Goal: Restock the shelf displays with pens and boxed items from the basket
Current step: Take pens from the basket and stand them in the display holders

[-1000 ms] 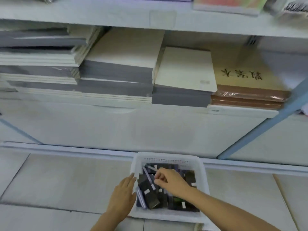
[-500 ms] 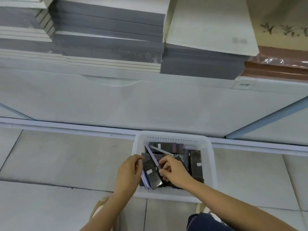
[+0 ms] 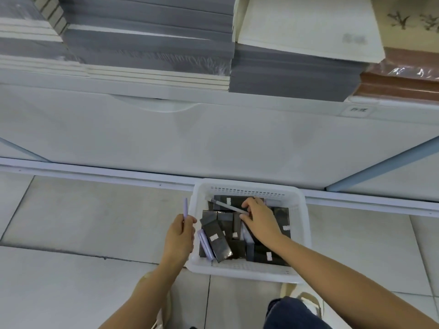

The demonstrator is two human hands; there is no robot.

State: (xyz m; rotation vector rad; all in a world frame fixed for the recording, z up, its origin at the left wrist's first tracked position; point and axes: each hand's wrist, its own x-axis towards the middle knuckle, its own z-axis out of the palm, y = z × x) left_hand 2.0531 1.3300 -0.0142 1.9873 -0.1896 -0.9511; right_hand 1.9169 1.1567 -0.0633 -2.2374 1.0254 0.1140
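Pen (image 3: 185, 207) in left hand (image 3: 180, 236), pen (image 3: 225, 205) in right hand (image 3: 260, 222)

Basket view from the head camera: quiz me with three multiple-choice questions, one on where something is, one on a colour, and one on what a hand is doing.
1. Where does the white basket stand?
A) on a shelf
B) on the tiled floor
C) on a lap

2. What colour is the pen in the left hand?
A) lilac
B) red
C) green

3. What is the right hand doing?
A) lying flat on the floor
B) pinching a grey pen inside the basket
C) lifting a notebook

Answers:
1 B: it sits on tiles in front of the shelf unit.
2 A: the upright pen is pale purple.
3 B: its fingertips close on the pen above the dark boxes.
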